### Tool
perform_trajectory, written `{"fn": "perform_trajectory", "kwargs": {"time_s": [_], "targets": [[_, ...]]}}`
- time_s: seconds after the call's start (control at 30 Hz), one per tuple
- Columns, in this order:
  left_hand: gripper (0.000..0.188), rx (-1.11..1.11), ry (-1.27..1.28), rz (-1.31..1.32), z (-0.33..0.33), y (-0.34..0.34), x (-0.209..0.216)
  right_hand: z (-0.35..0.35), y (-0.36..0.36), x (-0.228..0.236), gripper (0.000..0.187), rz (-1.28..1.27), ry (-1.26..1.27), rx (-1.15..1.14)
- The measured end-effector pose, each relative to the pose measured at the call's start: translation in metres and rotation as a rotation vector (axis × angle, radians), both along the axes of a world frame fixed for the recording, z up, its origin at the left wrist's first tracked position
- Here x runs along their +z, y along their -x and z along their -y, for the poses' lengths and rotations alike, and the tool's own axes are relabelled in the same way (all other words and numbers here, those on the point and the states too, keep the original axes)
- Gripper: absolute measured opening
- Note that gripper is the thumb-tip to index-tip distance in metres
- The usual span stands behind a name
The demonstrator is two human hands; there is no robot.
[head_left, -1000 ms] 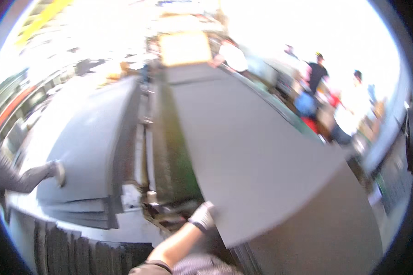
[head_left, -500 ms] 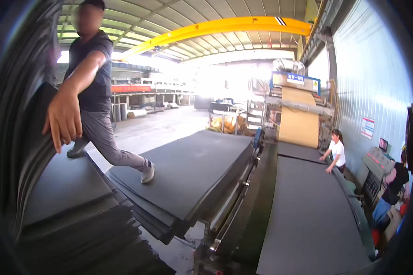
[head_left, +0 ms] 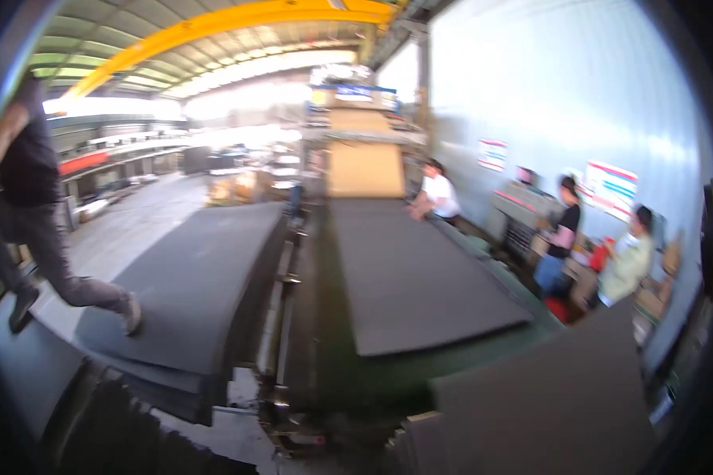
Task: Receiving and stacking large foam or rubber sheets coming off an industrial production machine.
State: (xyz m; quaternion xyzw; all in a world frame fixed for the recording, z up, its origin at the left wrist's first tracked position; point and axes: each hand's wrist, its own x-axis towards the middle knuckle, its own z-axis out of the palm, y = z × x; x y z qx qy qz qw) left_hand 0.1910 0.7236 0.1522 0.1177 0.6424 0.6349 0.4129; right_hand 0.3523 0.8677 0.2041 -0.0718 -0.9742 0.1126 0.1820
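Note:
Neither my left hand nor my right hand shows. A large dark grey sheet (head_left: 428, 277) lies flat on the green conveyor belt (head_left: 388, 380), its near edge well within the picture. At the lower right a second dark sheet (head_left: 547, 396) slants upward beside several layered sheet edges (head_left: 420, 443); what bears it is hidden. To the left of the conveyor stands a broad stack of dark sheets (head_left: 190, 277). A co-worker in dark clothes (head_left: 32, 174) stands at the far left, one foot on that stack. Motion blurs the picture.
A person in a white shirt (head_left: 440, 194) leans at the conveyor's far right side. Tan material (head_left: 364, 166) hangs from the machine behind. Two more people, one in black (head_left: 561, 229) and one in pale green (head_left: 627, 257), are by a control cabinet (head_left: 523, 210). A metal rail (head_left: 285, 293) edges the conveyor.
My view has swung right. The co-worker's outstretched hand and the sheets at far left have left the picture. The belt sheet's near edge and the slanted sheet at lower right now show.

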Motion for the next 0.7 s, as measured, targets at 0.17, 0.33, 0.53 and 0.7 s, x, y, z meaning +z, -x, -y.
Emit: {"fn": "perform_trajectory", "kwargs": {"time_s": [0.17, 0.33, 0.53, 0.7], "targets": [[0.047, 0.248, -0.213, -0.159, 0.0, 0.009, 0.019, -0.01, -0.086, -0.082, 0.037, -0.249, 0.532, -0.517], [0.042, 0.369, -0.277, -0.018, 0.018, 0.068, 0.089, -0.009, -0.087, -0.073, 0.037, -0.264, 0.978, -0.706], [0.035, 0.92, -0.348, 0.115, 0.192, 0.176, 0.074, -0.027, -0.065, -0.069, 0.038, -0.264, 1.247, -0.66], [0.024, 1.303, -0.265, 0.225, 0.304, 0.195, 0.027, -0.05, -0.061, -0.059, 0.038, -0.341, 1.433, -0.699]]}}
